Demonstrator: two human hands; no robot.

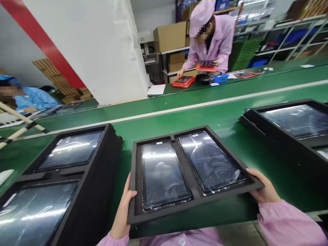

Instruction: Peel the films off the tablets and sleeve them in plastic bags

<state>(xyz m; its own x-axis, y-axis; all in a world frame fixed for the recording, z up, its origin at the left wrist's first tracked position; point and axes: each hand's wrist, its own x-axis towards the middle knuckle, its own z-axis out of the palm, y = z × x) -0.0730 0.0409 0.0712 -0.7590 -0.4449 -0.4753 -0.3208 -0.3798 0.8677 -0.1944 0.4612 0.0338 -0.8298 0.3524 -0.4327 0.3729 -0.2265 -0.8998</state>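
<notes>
Holding one black foam tray (193, 201) between them over the near edge of the green conveyor belt (217, 131): left hand (123, 208), closed around the tray's left edge, fingers curled up over the rim; right hand (265, 188), cupped beneath the right corner, gripping the foam. Pink sleeves (289, 222), gathered at both wrists.

Tray: matte, dense foam, rectangular, two recessed bays split by a central rib, slightly tilted. Contents: two dark glass-faced tablets (164, 174), one per bay, sealed in glossy clear film, each with a small white label at its top edge.

Nearby on the belt: one thick stack of matching foam trays (89, 191) at the left, its black side wall just beside the left hand; a second stack (289, 126) toward the right edge, well apart from the right hand.

Beyond the belt's long white stripe (179, 111): a second green belt bearing orange-red tablet cases (182, 81), a small blue bin (220, 78) and white paper (156, 89). Co-worker in pink smock and cap (212, 37) at its far side, hands on the cases. Co-worker in blue (33, 99) at far left. Pale rods (17, 119) cross the left foreground. Behind: white pillar (97, 51) with red stripe, cardboard box (169, 36), metal shelving (294, 37).
</notes>
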